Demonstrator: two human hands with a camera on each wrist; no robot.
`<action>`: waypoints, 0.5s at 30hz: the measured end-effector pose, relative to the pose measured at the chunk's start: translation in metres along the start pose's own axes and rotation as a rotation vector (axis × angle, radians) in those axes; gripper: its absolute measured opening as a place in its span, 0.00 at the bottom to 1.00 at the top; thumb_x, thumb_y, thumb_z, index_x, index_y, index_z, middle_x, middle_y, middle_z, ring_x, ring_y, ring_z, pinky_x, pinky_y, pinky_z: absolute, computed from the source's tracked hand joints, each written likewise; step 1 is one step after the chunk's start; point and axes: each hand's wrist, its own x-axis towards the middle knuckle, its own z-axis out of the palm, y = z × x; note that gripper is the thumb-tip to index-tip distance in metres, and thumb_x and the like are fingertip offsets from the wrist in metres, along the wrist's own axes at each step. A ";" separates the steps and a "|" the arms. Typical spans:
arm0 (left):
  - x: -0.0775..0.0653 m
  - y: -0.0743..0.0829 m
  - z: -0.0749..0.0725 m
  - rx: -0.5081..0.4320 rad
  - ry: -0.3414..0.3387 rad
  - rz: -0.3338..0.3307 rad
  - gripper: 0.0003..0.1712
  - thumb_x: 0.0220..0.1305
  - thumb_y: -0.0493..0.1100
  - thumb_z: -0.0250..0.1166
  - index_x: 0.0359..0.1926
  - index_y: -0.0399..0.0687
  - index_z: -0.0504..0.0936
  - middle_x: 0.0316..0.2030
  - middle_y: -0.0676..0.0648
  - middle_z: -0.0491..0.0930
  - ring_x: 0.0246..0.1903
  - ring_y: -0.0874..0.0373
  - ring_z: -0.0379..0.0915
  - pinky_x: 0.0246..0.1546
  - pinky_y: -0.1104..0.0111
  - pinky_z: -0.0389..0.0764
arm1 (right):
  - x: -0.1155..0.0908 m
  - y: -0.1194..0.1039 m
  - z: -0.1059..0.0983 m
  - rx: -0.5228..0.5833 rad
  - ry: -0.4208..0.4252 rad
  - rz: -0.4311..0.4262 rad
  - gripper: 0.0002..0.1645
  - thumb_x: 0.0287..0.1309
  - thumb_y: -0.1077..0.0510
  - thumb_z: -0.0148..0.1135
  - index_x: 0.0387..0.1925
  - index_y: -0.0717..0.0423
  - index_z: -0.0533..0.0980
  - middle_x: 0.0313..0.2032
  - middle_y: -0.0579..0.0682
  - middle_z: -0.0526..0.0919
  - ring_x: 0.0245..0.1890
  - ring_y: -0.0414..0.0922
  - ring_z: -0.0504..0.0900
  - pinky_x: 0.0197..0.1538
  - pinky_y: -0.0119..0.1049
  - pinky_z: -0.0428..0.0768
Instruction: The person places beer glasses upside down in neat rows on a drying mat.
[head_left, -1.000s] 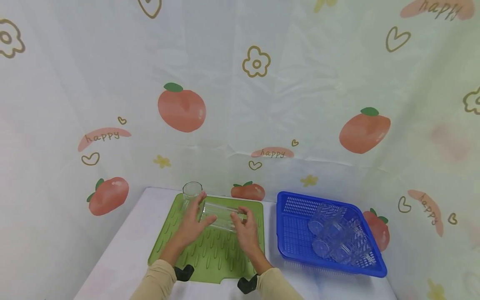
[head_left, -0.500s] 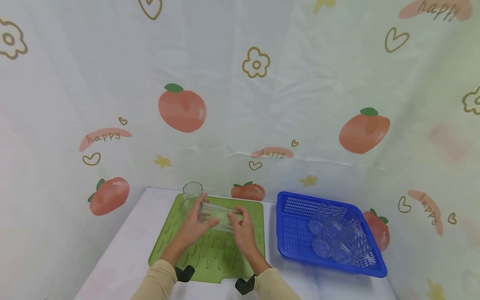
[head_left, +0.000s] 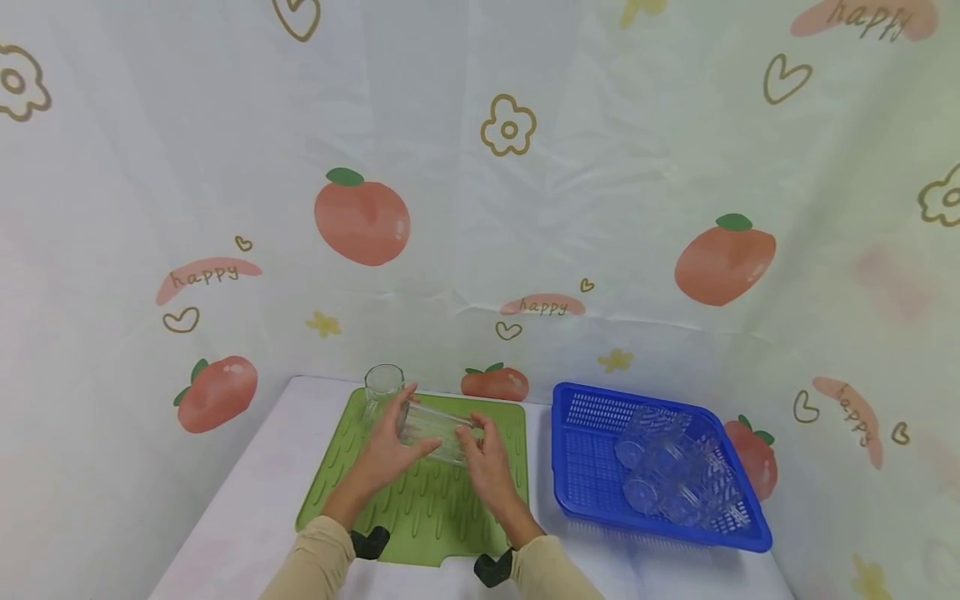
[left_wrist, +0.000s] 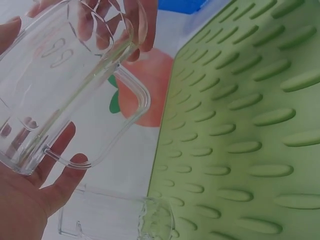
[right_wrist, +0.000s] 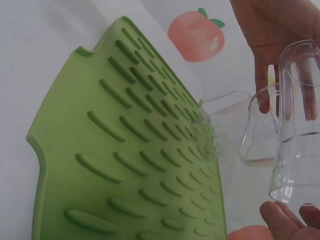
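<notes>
A clear glass mug [head_left: 438,427] lies sideways in the air over the green ridged mat [head_left: 420,529], held between both hands. My left hand [head_left: 384,458] grips its left end, and the loop handle [left_wrist: 142,102] shows in the left wrist view, close to the left fingertips. At the other end, the fingers and thumb of my right hand [head_left: 489,462] hold the mug by its rim. Behind the left hand, a second glass mug [head_left: 384,382] stands on the mat's far left corner, partly hidden by that hand.
To the right of the mat sits a blue plastic basket [head_left: 564,467] with several clear glass mugs [head_left: 667,467] lying in its right half. A white cloth [head_left: 247,500] covers the table. Behind it hangs a printed curtain [head_left: 450,208].
The right hand has shifted slightly left, and the left thumb has moved a little along the mug. Both hands keep hold of it. The basket and standing mug stay put.
</notes>
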 end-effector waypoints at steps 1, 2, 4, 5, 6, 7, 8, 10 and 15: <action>0.000 0.000 0.000 0.002 0.001 -0.002 0.56 0.60 0.52 0.76 0.81 0.55 0.52 0.70 0.40 0.66 0.74 0.36 0.57 0.67 0.34 0.66 | 0.000 0.000 -0.001 -0.019 -0.008 -0.001 0.34 0.74 0.40 0.55 0.71 0.56 0.66 0.67 0.59 0.73 0.56 0.55 0.85 0.48 0.40 0.84; -0.001 0.000 -0.001 0.008 0.001 -0.005 0.56 0.60 0.52 0.76 0.80 0.55 0.52 0.70 0.40 0.66 0.74 0.36 0.57 0.67 0.34 0.66 | -0.001 0.000 -0.002 -0.036 -0.015 -0.003 0.34 0.74 0.40 0.54 0.70 0.55 0.66 0.67 0.59 0.73 0.57 0.56 0.84 0.49 0.42 0.84; -0.001 0.000 -0.002 0.018 0.000 -0.011 0.55 0.60 0.53 0.76 0.80 0.57 0.54 0.70 0.41 0.67 0.75 0.37 0.57 0.68 0.34 0.66 | -0.002 0.000 -0.004 -0.070 -0.029 -0.018 0.33 0.75 0.40 0.53 0.70 0.54 0.67 0.66 0.58 0.72 0.59 0.57 0.82 0.52 0.47 0.84; -0.001 0.001 -0.002 0.019 -0.001 -0.012 0.54 0.60 0.53 0.76 0.79 0.57 0.55 0.70 0.41 0.66 0.75 0.37 0.57 0.68 0.35 0.66 | -0.003 0.000 -0.005 -0.084 -0.038 -0.022 0.32 0.75 0.40 0.53 0.70 0.53 0.67 0.66 0.58 0.72 0.60 0.57 0.81 0.54 0.49 0.84; -0.001 0.001 -0.002 0.024 -0.002 -0.013 0.53 0.59 0.53 0.76 0.79 0.57 0.55 0.71 0.41 0.66 0.75 0.37 0.57 0.68 0.34 0.66 | -0.003 0.000 -0.007 -0.100 -0.046 -0.034 0.32 0.75 0.40 0.52 0.70 0.54 0.67 0.66 0.58 0.72 0.60 0.58 0.80 0.54 0.51 0.83; -0.001 0.001 -0.003 0.023 -0.001 -0.017 0.53 0.59 0.54 0.76 0.79 0.58 0.57 0.71 0.41 0.66 0.75 0.37 0.56 0.68 0.35 0.66 | -0.003 0.001 -0.008 -0.109 -0.053 -0.043 0.31 0.76 0.40 0.52 0.69 0.54 0.67 0.66 0.59 0.71 0.61 0.59 0.79 0.55 0.52 0.83; -0.001 0.002 -0.003 0.029 -0.001 -0.016 0.52 0.59 0.54 0.76 0.78 0.58 0.58 0.71 0.40 0.65 0.75 0.37 0.56 0.68 0.35 0.66 | -0.003 0.001 -0.010 -0.118 -0.061 -0.050 0.31 0.76 0.40 0.52 0.69 0.55 0.68 0.66 0.59 0.71 0.61 0.59 0.79 0.56 0.53 0.83; -0.001 0.003 -0.004 0.029 -0.003 -0.022 0.51 0.58 0.54 0.77 0.77 0.59 0.59 0.72 0.40 0.64 0.76 0.37 0.55 0.69 0.34 0.64 | -0.004 0.001 -0.014 -0.126 -0.079 -0.060 0.31 0.76 0.41 0.51 0.69 0.55 0.67 0.66 0.60 0.70 0.62 0.60 0.78 0.58 0.55 0.82; 0.000 0.005 -0.005 0.059 -0.008 -0.036 0.50 0.58 0.54 0.77 0.77 0.57 0.61 0.75 0.41 0.59 0.76 0.37 0.55 0.69 0.34 0.65 | -0.005 0.000 -0.023 -0.127 -0.106 -0.068 0.32 0.76 0.40 0.50 0.69 0.56 0.66 0.69 0.63 0.66 0.67 0.63 0.73 0.64 0.60 0.77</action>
